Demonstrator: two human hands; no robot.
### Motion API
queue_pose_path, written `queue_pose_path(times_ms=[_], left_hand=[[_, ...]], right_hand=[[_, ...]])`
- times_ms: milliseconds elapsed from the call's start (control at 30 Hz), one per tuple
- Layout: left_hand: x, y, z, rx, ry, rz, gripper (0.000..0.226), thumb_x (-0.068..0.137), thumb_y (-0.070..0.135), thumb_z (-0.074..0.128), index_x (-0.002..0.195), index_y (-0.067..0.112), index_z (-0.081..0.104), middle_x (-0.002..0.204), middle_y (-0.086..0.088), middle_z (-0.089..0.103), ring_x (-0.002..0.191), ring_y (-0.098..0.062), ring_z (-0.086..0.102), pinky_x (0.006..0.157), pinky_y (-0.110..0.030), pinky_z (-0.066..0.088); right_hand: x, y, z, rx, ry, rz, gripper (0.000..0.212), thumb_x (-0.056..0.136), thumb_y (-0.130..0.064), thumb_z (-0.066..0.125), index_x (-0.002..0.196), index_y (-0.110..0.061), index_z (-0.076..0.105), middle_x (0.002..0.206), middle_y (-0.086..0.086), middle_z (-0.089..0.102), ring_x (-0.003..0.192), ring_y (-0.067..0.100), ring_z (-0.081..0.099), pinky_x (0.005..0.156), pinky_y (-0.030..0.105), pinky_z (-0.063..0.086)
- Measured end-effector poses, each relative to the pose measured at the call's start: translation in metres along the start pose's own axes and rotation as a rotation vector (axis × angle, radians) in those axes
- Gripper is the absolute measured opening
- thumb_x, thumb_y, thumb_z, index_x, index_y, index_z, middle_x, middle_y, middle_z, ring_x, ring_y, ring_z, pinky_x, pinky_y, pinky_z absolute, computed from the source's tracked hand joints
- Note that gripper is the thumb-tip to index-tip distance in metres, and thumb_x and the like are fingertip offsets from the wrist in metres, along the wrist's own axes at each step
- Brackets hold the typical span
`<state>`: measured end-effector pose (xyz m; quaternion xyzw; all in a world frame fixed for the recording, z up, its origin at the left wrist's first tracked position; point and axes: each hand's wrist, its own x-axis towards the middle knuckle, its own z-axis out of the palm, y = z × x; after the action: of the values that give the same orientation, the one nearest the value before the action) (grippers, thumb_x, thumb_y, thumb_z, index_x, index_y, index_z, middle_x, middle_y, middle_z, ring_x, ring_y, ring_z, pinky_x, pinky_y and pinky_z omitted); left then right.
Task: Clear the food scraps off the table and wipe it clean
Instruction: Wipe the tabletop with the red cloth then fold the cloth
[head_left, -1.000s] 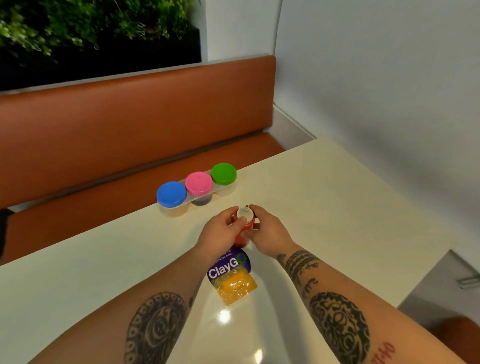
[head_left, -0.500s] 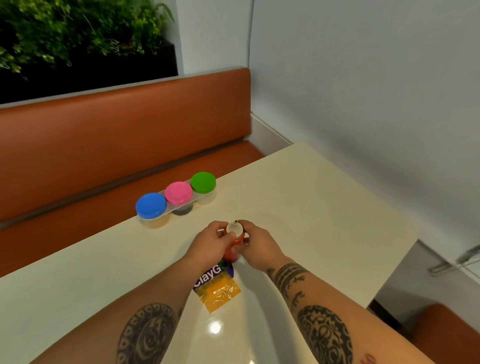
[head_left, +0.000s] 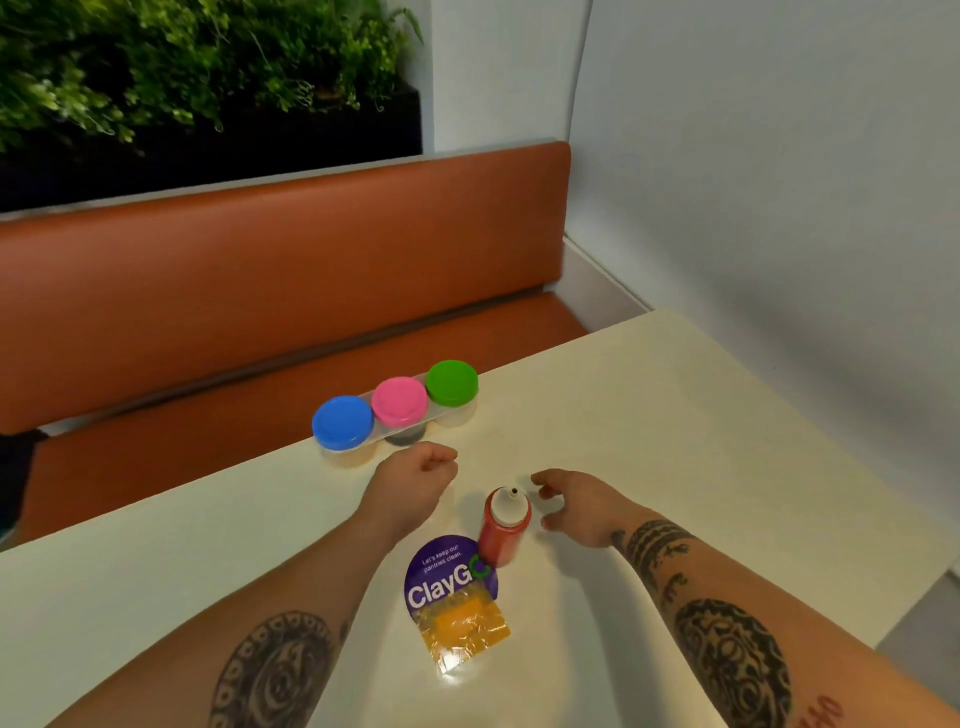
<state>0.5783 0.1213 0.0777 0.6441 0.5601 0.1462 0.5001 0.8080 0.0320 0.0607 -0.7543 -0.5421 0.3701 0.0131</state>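
Bench (head_left: 675, 441), cream and glossy, carries everything here. A small red squeeze bottle (head_left: 503, 530) with a white nozzle cap stands upright near its middle, its base overlapping the edge of a round purple sticker (head_left: 441, 577) printed "ClayGo". A crinkled packet of orange material (head_left: 465, 631) lies over the near part of that sticker; whether it is a sponge or a cloth is hard to tell through the wrapping.

The left hand (head_left: 410, 486) hovers just left of the bottle, apart from it, its grip loosely curled into a soft fist around nothing. The right hand (head_left: 576, 506) sits just right of the bottle, its grip spread and empty, fingers (head_left: 543, 475) bent toward the cap without touching it. Both forearms are tattooed.

Beyond the hands, at the far edge of the bench, three clear tubs joined in a row carry a blue lid (head_left: 342, 422), a pink lid (head_left: 399, 401) and a green lid (head_left: 451, 383). Behind them runs an orange upholstered seat (head_left: 260, 291), with leafy plants (head_left: 182, 62) above its backrest and a pale wall to the right.
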Motion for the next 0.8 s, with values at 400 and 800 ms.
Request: queue_pose_path(times_ms=[400, 800], left_hand=[[0.054, -0.046, -0.065, -0.012, 0.753, -0.34, 0.033, 0.097, 0.035, 0.06, 0.127, 0.019, 0.06, 0.116, -0.008, 0.063, 0.086, -0.026, 0.064, 0.076, -0.044, 0.061], [0.082, -0.053, -0.064, -0.546, 0.56, -0.555, 0.019, 0.102, 0.03, 0.06, 0.099, 0.013, 0.055, 0.09, -0.01, 0.059, 0.085, -0.024, 0.063, 0.093, -0.045, 0.059]], right_hand=[[0.122, -0.049, -0.028, 0.564, 0.335, 0.025, 0.029, 0.095, -0.038, 0.062, 0.112, -0.017, 0.071, 0.112, 0.004, 0.073, 0.103, 0.029, 0.069, 0.097, 0.05, 0.055], [0.185, -0.094, -0.035, 0.693, 0.268, 0.109, 0.034, 0.099, -0.035, 0.063, 0.107, -0.002, 0.06, 0.106, 0.017, 0.067, 0.098, 0.038, 0.068, 0.091, 0.054, 0.058]])
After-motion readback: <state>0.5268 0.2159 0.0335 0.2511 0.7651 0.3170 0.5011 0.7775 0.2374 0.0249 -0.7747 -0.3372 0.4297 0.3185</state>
